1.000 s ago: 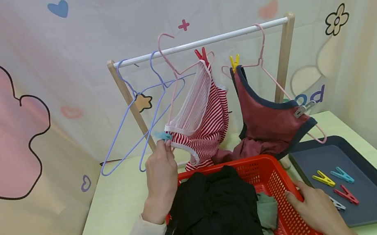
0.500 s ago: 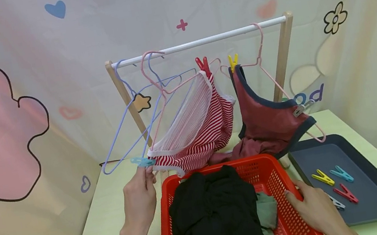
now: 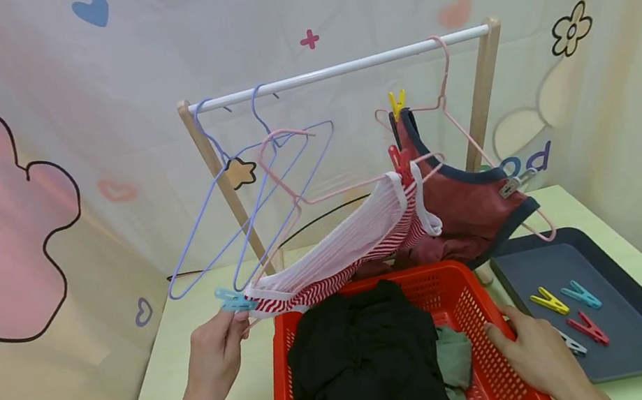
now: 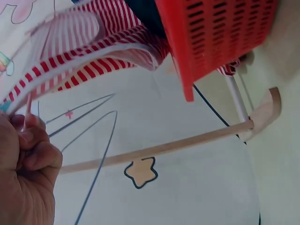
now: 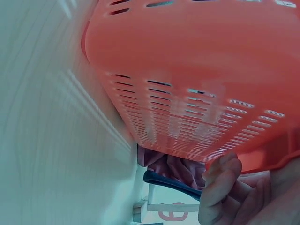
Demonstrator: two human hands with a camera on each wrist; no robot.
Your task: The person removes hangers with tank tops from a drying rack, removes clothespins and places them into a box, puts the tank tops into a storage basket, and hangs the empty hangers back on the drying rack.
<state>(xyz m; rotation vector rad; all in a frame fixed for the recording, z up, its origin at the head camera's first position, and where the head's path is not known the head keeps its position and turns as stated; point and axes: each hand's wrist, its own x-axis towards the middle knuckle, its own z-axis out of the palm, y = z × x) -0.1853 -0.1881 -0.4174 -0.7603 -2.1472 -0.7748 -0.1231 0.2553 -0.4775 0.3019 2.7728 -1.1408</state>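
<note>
Clock over the head view, 12 at top.

7–8: left hand [image 3: 208,364] pinches the low end of the pink hanger [image 3: 345,190], right at the blue clip [image 3: 236,299]. Better to bear on the wire than the clip's handles; a squeeze there could spring it.

9–10: two blue hangers [image 3: 198,227] on the rail [image 3: 337,70], wires crossing behind the pink one. Give them room; a tangle looks likely.

Centre toward 6: striped garment [image 3: 337,261], slung along the pink hanger, whose hook is off the rail. Worth checking that both clips bite cloth and wire, and levelling slowly.

5–6: basket [image 3: 422,270], rim close under the cloth in this view. Hold the hem clear.

3: red clip [image 3: 400,165] at the far end, overlapping the dark red garment [image 3: 462,205]; contact, cannot tell. Ease that end free first.

4–5: right hand [image 3: 534,352] grips the basket's right rim. Steadying the red clip's end with it would, I judge, curb swing.

4: tray [image 3: 630,332], spare clips within.
</note>
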